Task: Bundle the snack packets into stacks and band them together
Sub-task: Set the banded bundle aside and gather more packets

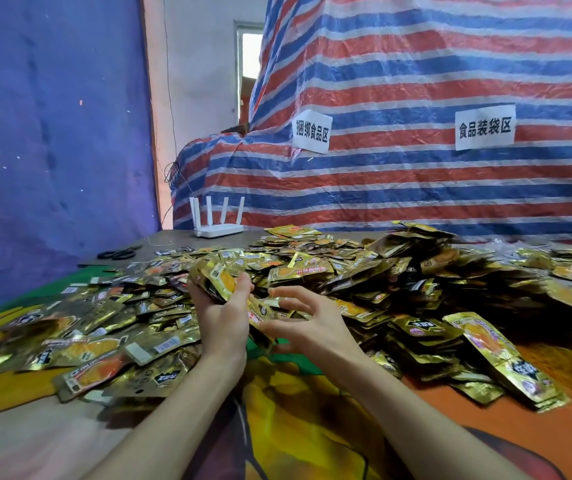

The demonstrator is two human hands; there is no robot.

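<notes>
Now gripping a stack of snack packets (213, 277) with the left hand (224, 320), thumb laid across the top face, fingers curled round the far-left side. Held up over the coloured table cloth (295, 410), just near of the wide heap of loose packets (398, 268) spread from left to right. Right hand (308, 322) just beside the near end of the stack, fingers spread and bent, closed round nothing that shows; cannot tell whether the fingertips touch it. Far left on the table, black scissors (118, 253), and behind them a white router (218, 226) with four upright antennas. Further back, a striped tarp (416, 81) carrying two paper labels (311, 131), and a blue sheet (52, 133) hanging at left.
</notes>
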